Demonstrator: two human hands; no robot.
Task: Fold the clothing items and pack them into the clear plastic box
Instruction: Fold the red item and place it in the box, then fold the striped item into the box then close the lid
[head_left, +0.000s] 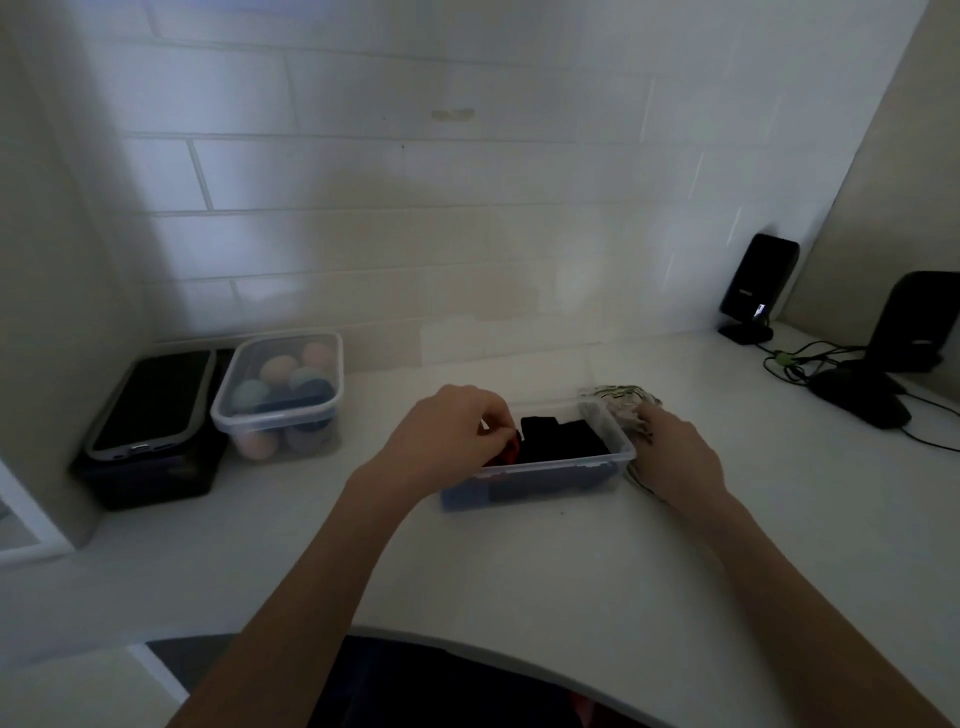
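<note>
A clear plastic box sits mid-table with folded black clothing inside. My left hand hovers over the box's left end, its fingers pinching a red and black item at the rim. My right hand rests on a striped light garment lying against the box's right end; its fingers are spread over the fabric. How far the red item sits inside the box is hidden by my left hand.
A lidded clear tub of coloured balls and a dark box with a phone on top stand at the back left. Two black speakers, cables and a mouse occupy the right. A tiled wall lies behind.
</note>
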